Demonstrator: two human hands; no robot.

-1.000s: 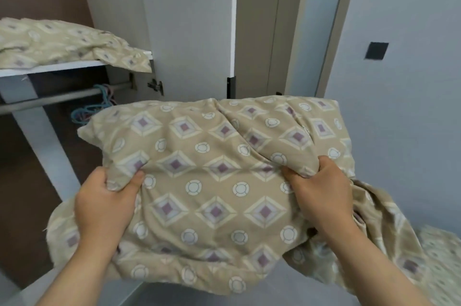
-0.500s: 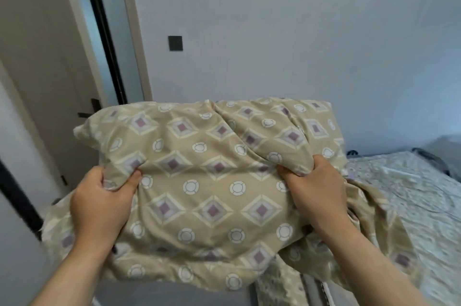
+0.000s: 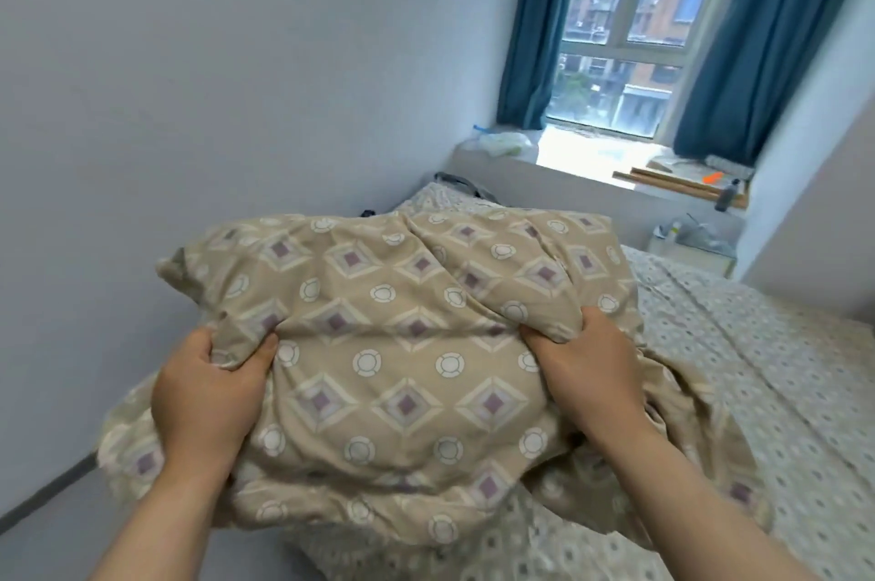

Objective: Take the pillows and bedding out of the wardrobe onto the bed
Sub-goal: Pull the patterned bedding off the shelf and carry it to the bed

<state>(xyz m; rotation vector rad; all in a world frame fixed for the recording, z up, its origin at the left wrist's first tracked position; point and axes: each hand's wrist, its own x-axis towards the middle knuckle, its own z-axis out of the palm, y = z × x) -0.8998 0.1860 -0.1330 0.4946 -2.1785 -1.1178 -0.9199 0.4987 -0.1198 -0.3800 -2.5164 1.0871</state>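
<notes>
A beige pillow [image 3: 402, 343] with purple diamonds and white rings fills the middle of the head view, held up in front of me. My left hand [image 3: 208, 396] grips its left side, fingers bunched into the fabric. My right hand [image 3: 587, 367] clutches a fold on its right side. Loose cover cloth hangs down below and to the right. The bed [image 3: 776, 372], under a pale dotted sheet, lies beneath and beyond the pillow on the right. The wardrobe is out of view.
A plain wall [image 3: 236, 83] runs along the left. A window [image 3: 629, 21] with blue curtains [image 3: 530, 26] is at the far end, its sill [image 3: 663, 173] holding wooden slats and small items. A small white box [image 3: 691, 249] stands by the bed's far corner.
My view has swung right from the wardrobe, past the door, to the bed and window. Both hands keep the same grip on the pillow, which now hovers over the bed's near end.
</notes>
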